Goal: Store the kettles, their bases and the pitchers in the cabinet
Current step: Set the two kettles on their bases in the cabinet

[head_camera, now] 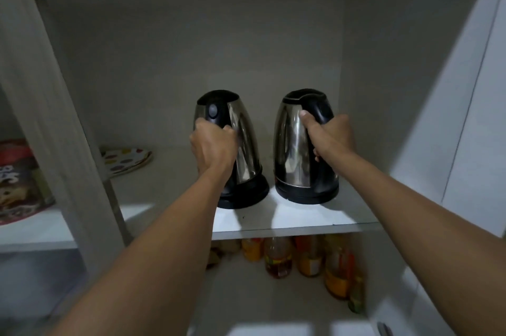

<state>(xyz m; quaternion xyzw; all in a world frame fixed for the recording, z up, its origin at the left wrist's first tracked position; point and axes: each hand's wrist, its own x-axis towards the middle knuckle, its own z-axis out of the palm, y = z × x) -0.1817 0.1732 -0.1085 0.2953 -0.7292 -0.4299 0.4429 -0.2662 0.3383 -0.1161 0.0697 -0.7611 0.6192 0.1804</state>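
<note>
Two steel kettles with black lids and handles stand side by side on the white cabinet shelf (315,222). The left kettle (246,144) sits on a black base (246,196); my left hand (212,148) is closed around its handle. The right kettle (290,149) also rests on a black base (306,194), and my right hand (330,135) grips its handle, thumb up against the steel body. Both kettles are upright, a small gap between them. No pitcher is in view.
A stack of spotted plates (127,159) lies at the shelf's left rear. Several bottles (309,256) crowd the shelf below. A white cabinet divider (54,116) rises on the left, with a red package (19,179) beyond it. The open door (471,116) stands at right.
</note>
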